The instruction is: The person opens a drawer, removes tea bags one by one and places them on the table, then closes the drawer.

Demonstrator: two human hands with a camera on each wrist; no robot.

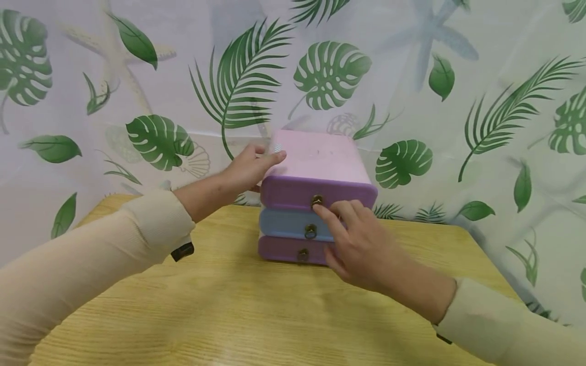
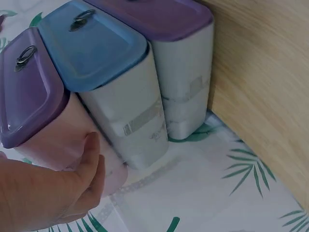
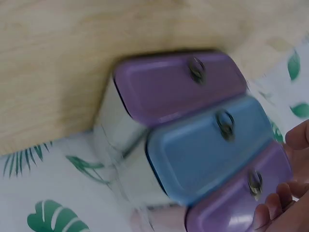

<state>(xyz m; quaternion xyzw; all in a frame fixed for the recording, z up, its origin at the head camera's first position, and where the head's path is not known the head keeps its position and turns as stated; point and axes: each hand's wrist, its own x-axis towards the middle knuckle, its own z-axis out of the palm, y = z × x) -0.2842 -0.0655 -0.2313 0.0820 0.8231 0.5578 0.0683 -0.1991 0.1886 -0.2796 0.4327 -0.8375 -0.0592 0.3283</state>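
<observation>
A stack of three drawers stands on the wooden table. The top drawer (image 1: 293,192) has a purple front and a pink case (image 1: 320,155); below it are a blue drawer (image 1: 281,222) and a purple bottom drawer (image 1: 279,249). Each front carries a bronze ring pull, and all three fronts are closed. My left hand (image 1: 249,168) steadies the pink case, thumb on top and fingers along its left side (image 2: 53,152). At the top ring pull (image 3: 255,183) is my right index fingertip, while the rest of my right hand (image 1: 366,246) is before the lower fronts, partly covering them.
The table (image 1: 206,315) spreads out in front of the stack. Close behind it hangs a white cloth (image 1: 320,30) printed with green leaves. A dark wrist strap (image 1: 183,251) shows below the left sleeve.
</observation>
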